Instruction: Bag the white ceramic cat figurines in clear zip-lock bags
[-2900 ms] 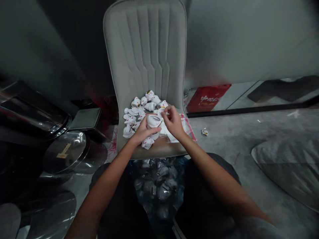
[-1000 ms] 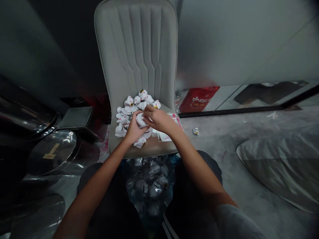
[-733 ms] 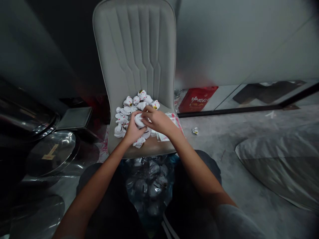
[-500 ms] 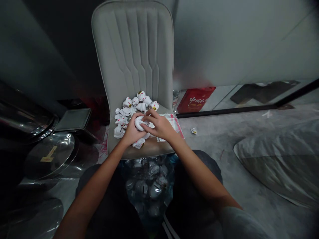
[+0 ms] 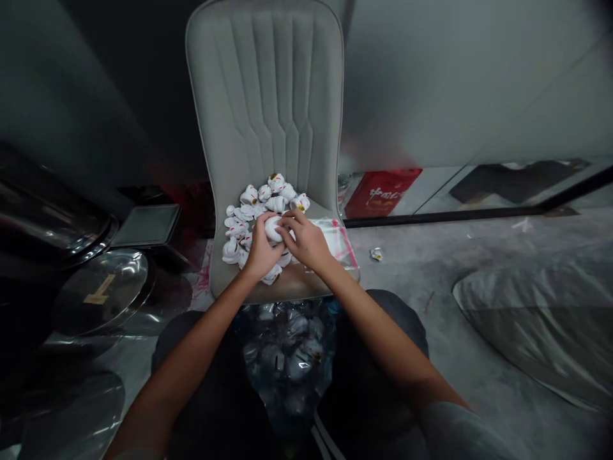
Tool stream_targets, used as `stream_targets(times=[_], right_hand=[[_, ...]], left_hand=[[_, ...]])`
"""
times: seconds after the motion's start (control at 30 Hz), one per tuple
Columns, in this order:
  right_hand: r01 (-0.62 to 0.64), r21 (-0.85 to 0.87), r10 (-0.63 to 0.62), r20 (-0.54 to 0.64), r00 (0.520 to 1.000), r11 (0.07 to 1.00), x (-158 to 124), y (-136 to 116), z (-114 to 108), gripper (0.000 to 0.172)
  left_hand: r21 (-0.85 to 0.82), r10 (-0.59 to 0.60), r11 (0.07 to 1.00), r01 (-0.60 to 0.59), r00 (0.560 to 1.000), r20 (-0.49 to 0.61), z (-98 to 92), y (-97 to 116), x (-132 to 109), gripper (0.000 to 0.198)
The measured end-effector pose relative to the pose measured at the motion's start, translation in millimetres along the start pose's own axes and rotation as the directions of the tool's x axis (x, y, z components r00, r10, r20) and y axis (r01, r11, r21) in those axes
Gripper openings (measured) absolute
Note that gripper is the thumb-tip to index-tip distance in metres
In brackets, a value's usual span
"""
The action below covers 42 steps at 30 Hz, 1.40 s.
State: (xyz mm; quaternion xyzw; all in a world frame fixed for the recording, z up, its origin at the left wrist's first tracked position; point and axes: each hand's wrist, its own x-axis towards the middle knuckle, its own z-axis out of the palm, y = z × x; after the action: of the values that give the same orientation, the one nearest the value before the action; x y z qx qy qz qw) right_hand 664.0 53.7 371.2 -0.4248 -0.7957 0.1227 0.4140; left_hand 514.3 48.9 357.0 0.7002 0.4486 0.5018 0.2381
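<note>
Above the front of the chair seat, my left hand (image 5: 264,248) is wrapped round a white rounded figurine piece (image 5: 273,229). The fingers of my right hand (image 5: 304,239) are bent against its right side. Its underside is hidden by my hands. Around it on the seat lies a heap of small white cat-like figurines (image 5: 276,183) with red and gold marks. Flat white discs (image 5: 246,212) lie among them on the left. Clear plastic bags with red edging (image 5: 339,241) rest on the seat beside my right hand.
The grey padded chair (image 5: 271,83) faces me. Between my knees hangs a clear bag (image 5: 297,358) of white figurines. A small wrapped figurine (image 5: 376,254) lies on the floor. A red bag (image 5: 380,193) stands behind, a metal canister (image 5: 108,287) at left, grey cloth (image 5: 541,313) at right.
The view has shifted slightly, so the chair appears further right. Both hands stay on the white piece, which has turned and now shows a smoother face.
</note>
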Motion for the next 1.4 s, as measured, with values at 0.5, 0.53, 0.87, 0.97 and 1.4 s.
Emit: stream_targets(times=[0.5,0.53,0.87,0.97,1.4], right_hand=[[-0.091,0.216,0.097,-0.017,0.995,0.972,0.8,37.9,18.0,0.016],[-0.089,0.23,0.098,-0.03,0.995,0.969,0.8,38.1,19.2,0.016],[-0.269,0.458,0.282,0.041,0.958,0.847,8.8,38.5,27.8,0.031],[-0.424,0.576,0.376,0.208,0.903,0.699,13.5,41.6,29.2,0.04],[-0.349,-0.06,0.353,0.07,0.933,0.935,47.2,165.4,41.6,0.061]], left_hand=[[0.231,0.114,0.963,-0.14,0.986,0.123,-6.1,-12.8,4.9,0.056],[0.258,0.12,0.954,-0.15,0.984,0.129,-7.5,-11.1,5.1,0.055],[0.393,0.187,0.895,-0.21,0.978,0.096,-6.5,1.8,3.4,0.05],[0.402,0.173,0.896,-0.187,0.982,0.072,-4.7,2.5,7.7,0.052],[0.313,-0.003,0.95,0.002,1.0,0.004,-16.6,-52.0,44.4,0.049]])
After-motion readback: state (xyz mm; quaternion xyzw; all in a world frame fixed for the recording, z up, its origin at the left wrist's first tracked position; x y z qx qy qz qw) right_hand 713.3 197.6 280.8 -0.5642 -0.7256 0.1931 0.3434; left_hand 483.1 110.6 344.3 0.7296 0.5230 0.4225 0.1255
